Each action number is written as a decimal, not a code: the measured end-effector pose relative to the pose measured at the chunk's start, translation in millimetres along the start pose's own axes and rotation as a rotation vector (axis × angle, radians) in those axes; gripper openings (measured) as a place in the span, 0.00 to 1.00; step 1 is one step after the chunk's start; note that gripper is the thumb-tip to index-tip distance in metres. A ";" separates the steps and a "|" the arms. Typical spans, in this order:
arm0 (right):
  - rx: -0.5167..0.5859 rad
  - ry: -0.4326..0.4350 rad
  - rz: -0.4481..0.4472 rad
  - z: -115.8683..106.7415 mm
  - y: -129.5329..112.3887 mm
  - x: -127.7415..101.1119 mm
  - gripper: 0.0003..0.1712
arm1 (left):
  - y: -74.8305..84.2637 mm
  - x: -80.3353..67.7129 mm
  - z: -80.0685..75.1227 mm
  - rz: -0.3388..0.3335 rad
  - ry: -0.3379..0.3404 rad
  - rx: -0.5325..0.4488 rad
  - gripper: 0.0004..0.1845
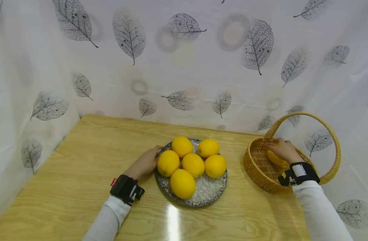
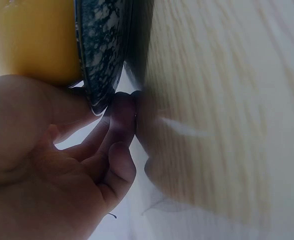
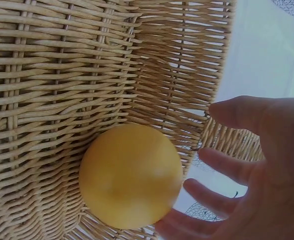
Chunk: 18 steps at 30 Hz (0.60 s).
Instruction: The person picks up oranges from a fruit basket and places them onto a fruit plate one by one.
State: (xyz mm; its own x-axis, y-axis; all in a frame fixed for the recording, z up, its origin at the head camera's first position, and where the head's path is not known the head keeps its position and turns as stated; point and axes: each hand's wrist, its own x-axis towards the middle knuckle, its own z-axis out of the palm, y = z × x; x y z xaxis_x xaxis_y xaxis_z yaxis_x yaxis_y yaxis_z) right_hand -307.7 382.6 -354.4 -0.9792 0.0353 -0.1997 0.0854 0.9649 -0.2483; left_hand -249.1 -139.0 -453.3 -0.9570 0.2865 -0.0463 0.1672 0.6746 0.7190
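Observation:
A speckled grey plate [image 1: 208, 194] on the wooden table [image 1: 81, 174] holds several yellow round fruits [image 1: 193, 164]. My left hand [image 1: 145, 163] grips the plate's left rim. In the left wrist view the thumb lies on top of the rim [image 2: 103, 60] and the fingers [image 2: 124, 112] curl under it, beside one fruit [image 2: 32, 40]. At the right, my right hand [image 1: 284, 150] is inside a wicker basket [image 1: 256, 167], just over one yellow fruit [image 1: 274, 159]. In the right wrist view that fruit [image 3: 131, 176] lies on the basket's bottom [image 3: 62, 75], with my spread fingers [image 3: 222, 162] right beside it.
A white cloth printed with grey leaves [image 1: 184, 67] hangs close behind and on both sides of the table. The basket's arched handle [image 1: 334, 140] rises over my right wrist. Bare wood stretches left of the plate and along the front edge.

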 end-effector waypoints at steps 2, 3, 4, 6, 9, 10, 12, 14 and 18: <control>-0.004 -0.034 0.016 0.2 2.8 1.1 0.43 | 0.1 0.4 1.1 -0.004 -0.002 -0.004 0.26; -0.002 -0.047 0.022 0.4 4.3 1.3 0.43 | 0.4 0.5 1.6 -0.005 -0.002 -0.007 0.26; -0.002 -0.056 0.022 0.0 4.6 2.6 0.42 | 0.4 0.6 1.4 -0.006 -0.001 -0.010 0.26; -0.003 -0.063 0.023 -0.3 5.6 3.8 0.41 | 0.7 0.7 1.1 -0.005 0.000 -0.013 0.26; -0.011 -0.068 0.018 0.7 7.6 4.5 0.39 | 1.3 0.7 0.8 -0.005 -0.003 -0.014 0.25; -0.007 -0.075 0.017 1.3 8.3 4.7 0.39 | 1.4 0.7 0.8 -0.006 -0.004 -0.014 0.25; 0.002 -0.089 0.001 2.6 9.1 4.7 0.41 | 1.6 0.6 0.6 -0.009 -0.005 -0.014 0.25; 0.013 -0.105 -0.029 4.3 10.0 5.3 0.43 | 1.6 0.5 0.4 -0.013 -0.005 -0.016 0.25; 0.044 -0.141 -0.078 9.5 11.4 6.6 0.47 | 0.3 0.4 0.7 -0.017 -0.004 -0.012 0.25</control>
State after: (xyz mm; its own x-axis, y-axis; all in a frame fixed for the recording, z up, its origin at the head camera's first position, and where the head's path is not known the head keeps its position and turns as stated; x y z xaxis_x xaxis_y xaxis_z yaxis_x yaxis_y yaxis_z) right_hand -311.4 391.4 -367.6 -0.9480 -0.0790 -0.3084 0.0214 0.9508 -0.3092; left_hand -249.3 -138.2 -453.5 -0.9586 0.2780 -0.0616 0.1481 0.6714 0.7262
